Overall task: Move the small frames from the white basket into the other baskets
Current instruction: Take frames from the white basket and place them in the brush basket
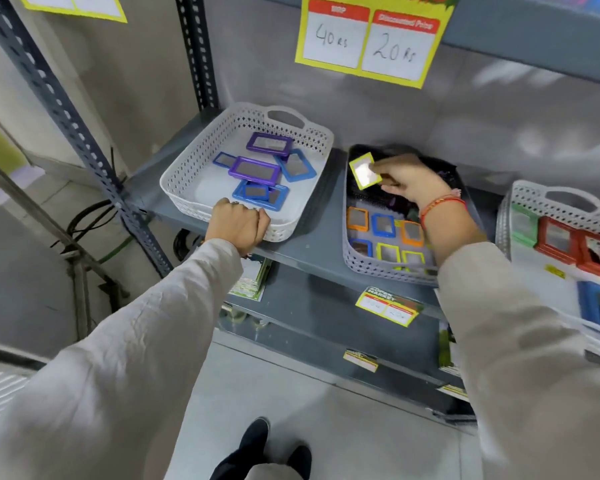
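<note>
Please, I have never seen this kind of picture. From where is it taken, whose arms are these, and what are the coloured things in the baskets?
There is one picture, taken by a wide-angle camera worn on a person's head, looking down and forward, so the two sleeved arms belong to that person. No machine is involved.

They stand at a grey metal shelf. On it, at the left, is a white basket with purple and blue small frames lying loose inside. The left hand grips its near rim. In the middle is a grey basket holding orange, blue and yellow frames in rows. The right hand holds a yellow frame by one edge above the far part of this basket. At the right edge, another white basket holds green, red and blue frames.

The yellow sign above shows prices, 40 and 20.
</note>
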